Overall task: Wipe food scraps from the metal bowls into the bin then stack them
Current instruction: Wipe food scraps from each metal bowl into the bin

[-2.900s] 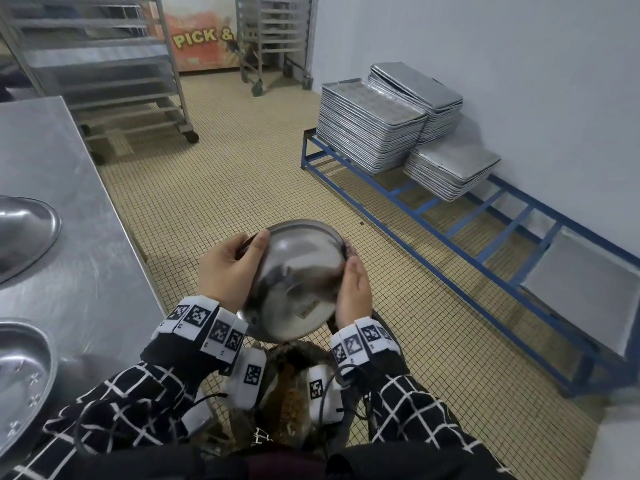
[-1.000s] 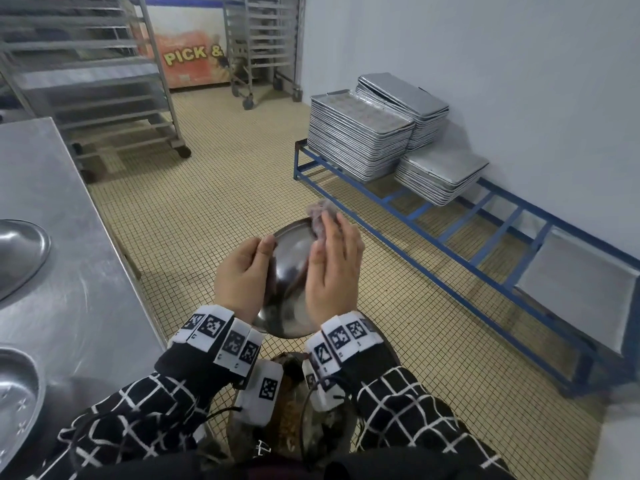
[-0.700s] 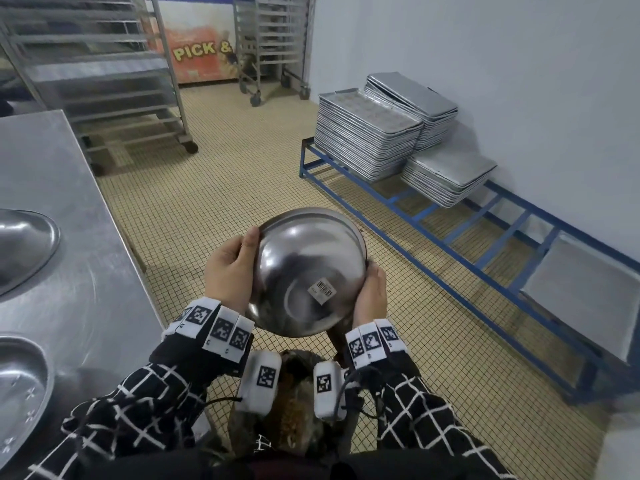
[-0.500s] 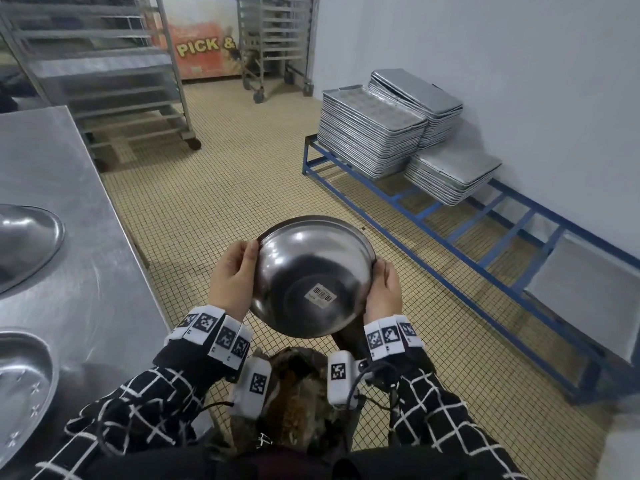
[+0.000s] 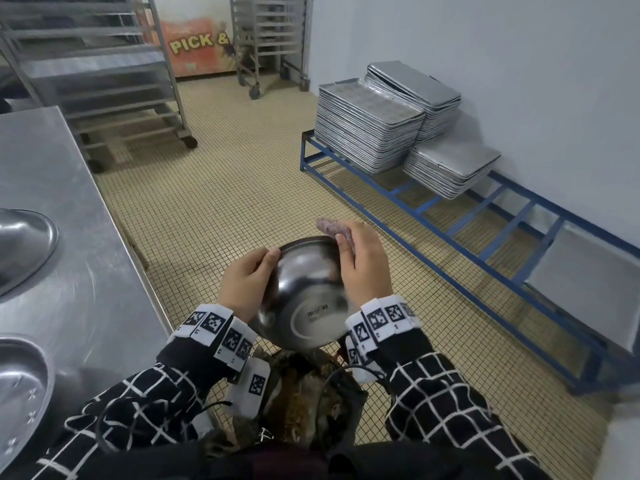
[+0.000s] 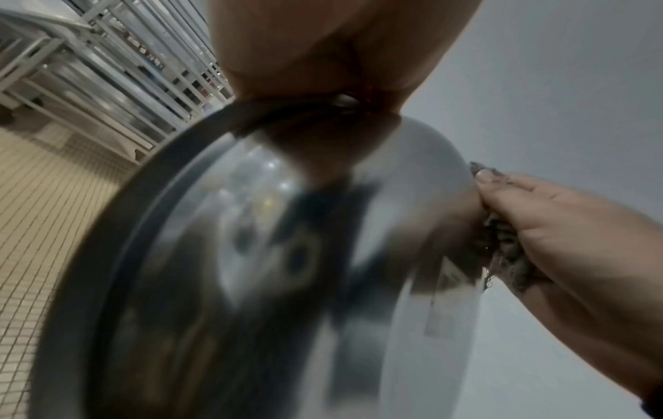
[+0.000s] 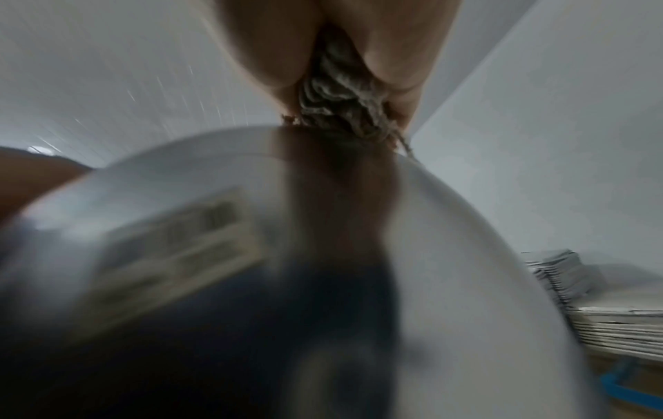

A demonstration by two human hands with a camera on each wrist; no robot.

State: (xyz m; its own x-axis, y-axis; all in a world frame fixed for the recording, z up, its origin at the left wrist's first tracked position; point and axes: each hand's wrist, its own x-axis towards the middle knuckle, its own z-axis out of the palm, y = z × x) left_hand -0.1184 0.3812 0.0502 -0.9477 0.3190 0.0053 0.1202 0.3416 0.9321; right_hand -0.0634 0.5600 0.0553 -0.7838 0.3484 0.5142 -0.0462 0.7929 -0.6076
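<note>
Two hands hold one round shiny metal bowl: left hand grips its rim, right hand pinches a grey crumpled cloth against it.

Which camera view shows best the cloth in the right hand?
The right wrist view: the cloth fills the palm, pressed on the bowl. The left wrist view shows its edge under the right hand; the head view shows only a tip.

Commercial kitchen: stacked baking trays, wheeled tray racks, steel counter.
</note>
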